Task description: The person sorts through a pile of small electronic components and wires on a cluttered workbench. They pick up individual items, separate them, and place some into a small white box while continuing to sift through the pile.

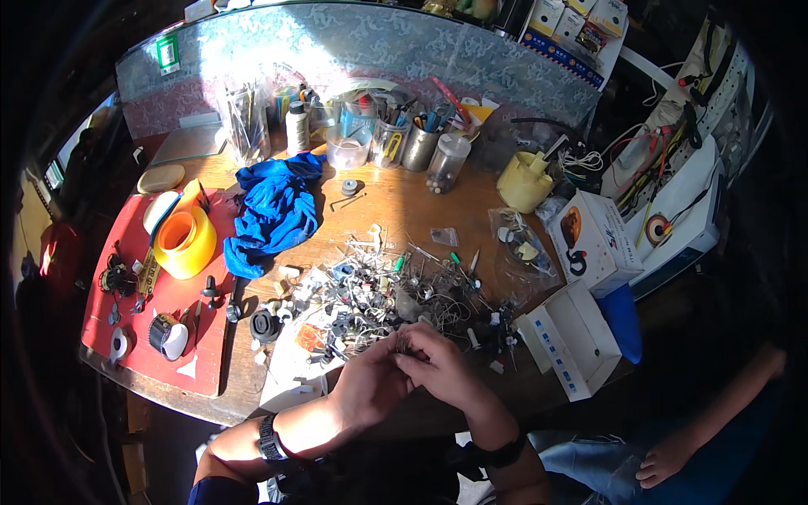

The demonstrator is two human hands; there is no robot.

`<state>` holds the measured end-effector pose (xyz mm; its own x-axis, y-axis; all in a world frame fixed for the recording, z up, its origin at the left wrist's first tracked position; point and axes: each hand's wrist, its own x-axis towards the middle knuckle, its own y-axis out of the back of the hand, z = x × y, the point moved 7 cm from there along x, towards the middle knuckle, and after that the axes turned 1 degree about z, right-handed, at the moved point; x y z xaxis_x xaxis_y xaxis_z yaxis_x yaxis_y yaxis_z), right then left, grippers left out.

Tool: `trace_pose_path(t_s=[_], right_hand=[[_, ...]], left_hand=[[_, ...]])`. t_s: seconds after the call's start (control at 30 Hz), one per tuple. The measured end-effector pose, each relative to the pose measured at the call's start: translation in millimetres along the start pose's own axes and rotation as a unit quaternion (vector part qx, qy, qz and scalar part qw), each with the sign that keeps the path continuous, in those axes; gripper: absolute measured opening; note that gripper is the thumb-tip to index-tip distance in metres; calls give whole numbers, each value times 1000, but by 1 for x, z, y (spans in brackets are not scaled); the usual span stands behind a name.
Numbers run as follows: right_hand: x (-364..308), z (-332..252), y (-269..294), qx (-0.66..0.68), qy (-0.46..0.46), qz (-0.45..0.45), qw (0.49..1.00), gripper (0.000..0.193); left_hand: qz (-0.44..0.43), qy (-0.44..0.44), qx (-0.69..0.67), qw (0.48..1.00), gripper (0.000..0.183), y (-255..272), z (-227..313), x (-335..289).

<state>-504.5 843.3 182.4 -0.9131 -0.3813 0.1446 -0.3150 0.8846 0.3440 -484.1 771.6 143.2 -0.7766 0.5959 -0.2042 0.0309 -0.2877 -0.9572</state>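
My left hand (368,385) and my right hand (443,364) meet over the near edge of the wooden table. Between their fingertips is a small bunch of thin dark metal pieces (403,342), too small to name exactly. Both hands are closed, the right thumb pressing toward the left fingers. Just beyond them spreads a heap of small parts (370,295): screws, wires, and white and black plastic bits. A clear bag of parts (523,248) lies right of the heap, and a round black part (264,326) sits at its left.
A red board (189,370) on the left carries a yellow-orange pot (187,244) and a tape roll (120,344). Beside it lies a blue cloth (282,210). Tool cups (418,150) stand at the back. An open white box (581,341) is at right, near another person's hand (662,463).
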Motion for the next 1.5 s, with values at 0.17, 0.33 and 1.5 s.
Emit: trace_pose_path(t_s=[0.17,0.33,1.5], right_hand=[[-7,19,0,224,-144,-11,964,10],[-9,17,7,269,-126,30,954,9],[-22,24,23,163,6,207,965,15]], left_hand=[[47,23,13,999,30,-7,2,-4],[22,17,53,998,32,-18,5,-4],[81,-26,133,987,18,-6,6,9]])
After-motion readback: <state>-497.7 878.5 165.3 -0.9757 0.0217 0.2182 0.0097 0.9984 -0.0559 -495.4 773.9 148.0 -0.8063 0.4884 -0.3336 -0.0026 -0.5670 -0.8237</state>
